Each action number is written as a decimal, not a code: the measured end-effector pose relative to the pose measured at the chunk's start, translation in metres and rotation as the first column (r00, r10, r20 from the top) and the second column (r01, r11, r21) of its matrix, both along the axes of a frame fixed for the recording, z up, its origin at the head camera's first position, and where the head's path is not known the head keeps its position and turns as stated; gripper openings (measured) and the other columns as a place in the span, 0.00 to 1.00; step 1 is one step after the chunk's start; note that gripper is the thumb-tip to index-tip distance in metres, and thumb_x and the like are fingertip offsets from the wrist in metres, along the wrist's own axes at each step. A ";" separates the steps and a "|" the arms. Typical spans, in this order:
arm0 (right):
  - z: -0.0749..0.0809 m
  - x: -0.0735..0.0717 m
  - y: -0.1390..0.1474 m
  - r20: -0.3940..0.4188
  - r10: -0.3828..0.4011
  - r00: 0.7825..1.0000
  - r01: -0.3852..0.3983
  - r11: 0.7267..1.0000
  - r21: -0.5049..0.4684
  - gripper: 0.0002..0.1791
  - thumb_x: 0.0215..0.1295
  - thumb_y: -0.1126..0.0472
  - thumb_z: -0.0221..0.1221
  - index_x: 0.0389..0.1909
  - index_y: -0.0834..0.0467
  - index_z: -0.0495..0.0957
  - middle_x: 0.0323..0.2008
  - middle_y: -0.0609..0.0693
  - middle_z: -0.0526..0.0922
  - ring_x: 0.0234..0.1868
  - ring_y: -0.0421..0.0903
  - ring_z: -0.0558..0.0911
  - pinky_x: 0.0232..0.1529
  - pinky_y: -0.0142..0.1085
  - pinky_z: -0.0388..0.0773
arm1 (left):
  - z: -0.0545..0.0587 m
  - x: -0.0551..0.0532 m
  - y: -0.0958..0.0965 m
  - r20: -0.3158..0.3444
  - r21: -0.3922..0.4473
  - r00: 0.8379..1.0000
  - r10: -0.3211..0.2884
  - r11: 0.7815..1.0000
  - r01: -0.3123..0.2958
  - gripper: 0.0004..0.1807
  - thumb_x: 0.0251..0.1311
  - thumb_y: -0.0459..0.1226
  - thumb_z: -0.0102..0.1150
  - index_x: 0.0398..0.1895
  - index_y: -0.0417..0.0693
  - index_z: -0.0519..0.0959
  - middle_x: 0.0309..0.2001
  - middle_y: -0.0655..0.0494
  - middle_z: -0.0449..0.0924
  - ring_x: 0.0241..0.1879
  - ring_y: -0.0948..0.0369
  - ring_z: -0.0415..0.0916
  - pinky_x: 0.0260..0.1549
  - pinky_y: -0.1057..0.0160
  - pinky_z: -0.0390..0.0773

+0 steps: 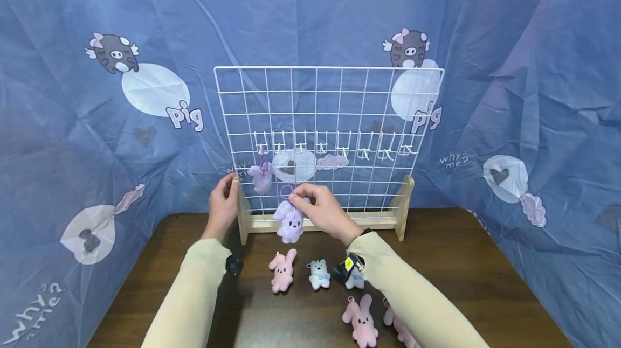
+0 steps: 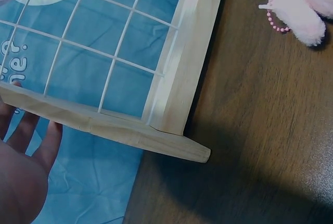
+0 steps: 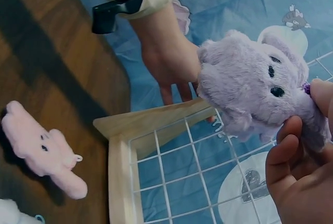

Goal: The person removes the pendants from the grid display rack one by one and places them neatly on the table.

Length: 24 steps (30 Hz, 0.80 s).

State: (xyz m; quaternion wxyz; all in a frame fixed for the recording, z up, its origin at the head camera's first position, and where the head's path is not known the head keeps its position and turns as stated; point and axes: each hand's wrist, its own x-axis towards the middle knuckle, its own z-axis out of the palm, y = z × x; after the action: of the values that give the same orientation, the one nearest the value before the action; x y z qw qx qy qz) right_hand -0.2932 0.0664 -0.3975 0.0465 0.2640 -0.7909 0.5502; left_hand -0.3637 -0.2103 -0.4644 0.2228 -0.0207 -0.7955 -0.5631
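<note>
A purple plush bunny keychain (image 1: pixel 289 225) is pinched near its top between the thumb and fingers of my right hand (image 1: pixel 324 214). It hangs in front of the white wire grid rack (image 1: pixel 328 68), its purple ring upright above it. The plush's dark eyes and nose show in the right wrist view (image 3: pixel 250 86). My left hand (image 1: pixel 222 208) grips the left post of the rack's wooden stand (image 2: pixel 125 135), with the fingers bent around the wood. Another purple plush keychain (image 1: pixel 262 178) hangs from the leftmost hook, left of the held one.
Several white hooks (image 1: pixel 343 151) line the grid in a row. On the brown table (image 1: pixel 271 326) lie pink bunny plushes (image 1: pixel 282 272) and white bear plushes (image 1: pixel 319 275), some partly hidden by my right arm. Blue printed cloth (image 1: pixel 301 14) hangs behind and at both sides.
</note>
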 end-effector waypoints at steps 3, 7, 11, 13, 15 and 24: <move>-0.006 0.003 0.004 -0.008 -0.008 1.000 0.008 1.000 0.012 0.08 0.76 0.60 0.62 0.42 0.59 0.88 0.29 0.47 0.82 0.28 0.40 0.76 0.30 0.30 0.75 | -0.001 -0.001 0.000 -0.007 0.001 1.000 0.000 1.000 0.000 0.21 0.82 0.43 0.50 0.68 0.42 0.77 0.58 0.42 0.84 0.50 0.55 0.76 0.51 0.61 0.71; -0.015 0.007 0.011 -0.001 -0.008 1.000 0.008 1.000 0.001 0.08 0.74 0.61 0.64 0.41 0.60 0.89 0.30 0.46 0.85 0.27 0.38 0.76 0.29 0.30 0.74 | -0.001 -0.001 -0.001 -0.013 0.006 1.000 -0.001 1.000 0.001 0.20 0.81 0.42 0.51 0.68 0.42 0.77 0.58 0.42 0.84 0.50 0.55 0.77 0.51 0.61 0.71; -0.025 0.012 0.021 0.018 -0.005 1.000 0.005 1.000 0.012 0.08 0.74 0.61 0.64 0.39 0.60 0.89 0.30 0.48 0.85 0.25 0.40 0.76 0.27 0.30 0.74 | -0.002 -0.001 -0.001 -0.012 0.007 1.000 -0.007 1.000 0.007 0.21 0.81 0.42 0.50 0.68 0.42 0.77 0.59 0.42 0.83 0.52 0.53 0.77 0.53 0.60 0.71; -0.030 0.015 0.027 0.042 -0.002 0.999 0.001 1.000 0.025 0.08 0.74 0.60 0.64 0.40 0.60 0.89 0.31 0.49 0.86 0.24 0.41 0.77 0.26 0.30 0.75 | -0.003 -0.001 -0.001 -0.004 0.008 1.000 -0.008 1.000 0.008 0.22 0.81 0.43 0.50 0.69 0.42 0.76 0.59 0.42 0.83 0.53 0.52 0.77 0.53 0.59 0.71; -0.034 0.018 0.031 0.064 0.001 0.998 -0.004 0.999 0.034 0.08 0.74 0.60 0.65 0.40 0.60 0.89 0.32 0.50 0.87 0.24 0.43 0.78 0.26 0.30 0.76 | -0.003 0.000 -0.001 0.006 0.012 1.000 -0.010 1.000 0.009 0.22 0.82 0.44 0.50 0.70 0.42 0.76 0.60 0.42 0.83 0.55 0.52 0.77 0.54 0.58 0.71; -0.051 0.028 0.048 0.162 0.017 0.987 -0.026 0.998 0.057 0.07 0.74 0.63 0.64 0.43 0.62 0.88 0.40 0.53 0.87 0.30 0.48 0.84 0.34 0.49 0.86 | -0.001 0.000 -0.001 0.003 0.007 1.000 -0.006 1.000 0.006 0.22 0.82 0.43 0.49 0.70 0.42 0.75 0.60 0.42 0.83 0.55 0.53 0.77 0.55 0.58 0.71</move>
State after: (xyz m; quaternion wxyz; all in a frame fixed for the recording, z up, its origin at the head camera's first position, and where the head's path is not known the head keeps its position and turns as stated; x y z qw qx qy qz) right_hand -0.2650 0.1144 -0.4484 -0.0312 0.2284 -0.8049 0.5468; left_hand -0.3638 -0.2114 -0.4653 0.2201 -0.0214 -0.7938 -0.5666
